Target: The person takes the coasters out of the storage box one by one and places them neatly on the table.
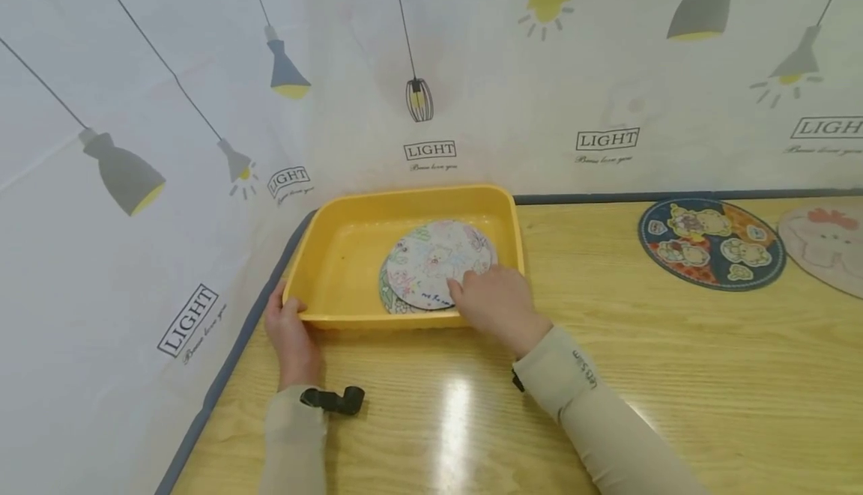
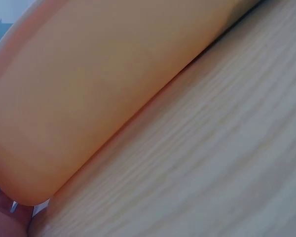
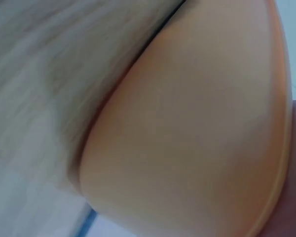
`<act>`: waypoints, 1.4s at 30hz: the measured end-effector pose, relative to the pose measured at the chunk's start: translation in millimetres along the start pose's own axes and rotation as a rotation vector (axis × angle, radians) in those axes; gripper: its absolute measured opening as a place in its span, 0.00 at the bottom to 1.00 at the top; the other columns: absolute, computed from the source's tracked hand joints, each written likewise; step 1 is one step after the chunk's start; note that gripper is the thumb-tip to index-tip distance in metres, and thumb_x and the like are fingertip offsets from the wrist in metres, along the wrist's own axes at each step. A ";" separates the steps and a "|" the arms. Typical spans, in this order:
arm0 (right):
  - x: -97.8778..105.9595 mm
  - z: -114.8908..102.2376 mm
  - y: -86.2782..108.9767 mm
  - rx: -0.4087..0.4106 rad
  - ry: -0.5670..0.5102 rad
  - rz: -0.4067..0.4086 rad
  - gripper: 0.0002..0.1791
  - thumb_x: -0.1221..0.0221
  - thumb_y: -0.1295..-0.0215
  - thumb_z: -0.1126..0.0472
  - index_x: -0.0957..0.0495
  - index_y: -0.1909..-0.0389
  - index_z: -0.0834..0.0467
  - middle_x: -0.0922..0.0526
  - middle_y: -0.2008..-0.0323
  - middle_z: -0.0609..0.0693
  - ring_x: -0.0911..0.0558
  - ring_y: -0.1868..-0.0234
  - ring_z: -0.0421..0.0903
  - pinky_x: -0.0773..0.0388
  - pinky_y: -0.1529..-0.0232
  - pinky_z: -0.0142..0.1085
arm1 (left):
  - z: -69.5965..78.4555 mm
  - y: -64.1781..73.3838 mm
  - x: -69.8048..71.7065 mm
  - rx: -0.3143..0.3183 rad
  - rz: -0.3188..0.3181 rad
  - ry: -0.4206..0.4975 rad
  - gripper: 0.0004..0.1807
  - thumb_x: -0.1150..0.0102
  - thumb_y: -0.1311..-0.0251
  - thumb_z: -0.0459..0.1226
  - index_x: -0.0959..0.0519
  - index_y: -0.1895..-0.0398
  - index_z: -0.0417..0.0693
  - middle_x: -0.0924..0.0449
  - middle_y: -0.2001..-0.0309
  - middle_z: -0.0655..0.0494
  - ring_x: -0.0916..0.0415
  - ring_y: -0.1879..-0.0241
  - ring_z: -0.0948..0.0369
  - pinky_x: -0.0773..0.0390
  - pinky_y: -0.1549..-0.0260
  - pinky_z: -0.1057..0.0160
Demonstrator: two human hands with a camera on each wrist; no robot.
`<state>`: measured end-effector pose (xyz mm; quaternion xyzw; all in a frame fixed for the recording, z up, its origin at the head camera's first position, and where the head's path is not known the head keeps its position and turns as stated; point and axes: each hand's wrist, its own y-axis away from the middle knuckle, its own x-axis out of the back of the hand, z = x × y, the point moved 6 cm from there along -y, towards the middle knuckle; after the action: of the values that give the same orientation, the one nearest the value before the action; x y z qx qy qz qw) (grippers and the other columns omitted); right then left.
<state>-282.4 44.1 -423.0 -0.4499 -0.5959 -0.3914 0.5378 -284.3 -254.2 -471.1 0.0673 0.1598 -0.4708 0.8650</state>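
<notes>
Clearly nearer the right hand [image 1: 495,302]: the upper round mat [image 1: 438,259], at that hand's 10 o'clock inside the yellow tray [image 1: 340,255]
The tray's long axis runs 9 to 3; the left hand [image 1: 291,330] grips its 8 o'clock corner, well apart from the mat, while the right, fingers bent, touches the mat's 4 o'clock edge, though whether it pinches there I cannot tell

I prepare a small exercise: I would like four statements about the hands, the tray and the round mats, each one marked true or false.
1. The left hand grips the yellow tray at a near corner. True.
2. The right hand lies flat on the table. False: it is at the upper round mat, its fingers curled.
3. The lower round mat is completely covered. False: a strip shows at the left.
4. The dark blue mat lies right of the tray. True.
</notes>
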 end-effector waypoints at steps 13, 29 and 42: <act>2.1 7.3 -3.4 -0.012 -0.110 0.007 0.23 0.56 0.38 0.43 0.23 0.55 0.55 0.22 0.68 0.49 0.27 0.72 0.44 0.35 0.81 0.34 | 0.7 -0.1 -3.6 -0.052 -0.025 -0.026 0.23 0.63 0.53 0.24 0.31 0.50 0.35 0.33 0.53 0.43 0.35 0.62 0.48 0.34 0.66 0.59; 7.4 -0.8 -3.4 0.109 -0.333 -0.004 0.20 0.50 0.37 0.55 0.29 0.44 0.51 0.44 0.35 0.58 0.38 0.90 0.39 0.43 0.89 0.31 | 0.7 -3.9 2.6 -0.059 -0.015 -0.039 0.23 0.62 0.53 0.25 0.29 0.51 0.38 0.32 0.56 0.48 0.33 0.63 0.52 0.32 0.70 0.63; 8.0 11.0 -12.1 0.058 -0.467 0.050 0.26 0.50 0.39 0.48 0.34 0.41 0.54 0.36 0.44 0.52 0.27 0.55 0.47 0.30 0.57 0.42 | -0.1 -2.1 -3.1 -0.036 -0.020 -0.045 0.24 0.63 0.51 0.26 0.32 0.47 0.38 0.33 0.51 0.47 0.34 0.58 0.51 0.33 0.64 0.61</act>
<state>-297.3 51.9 -416.1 -0.5273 -0.7037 -0.2462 0.4076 -287.6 -252.9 -470.1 0.0396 0.1496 -0.4780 0.8646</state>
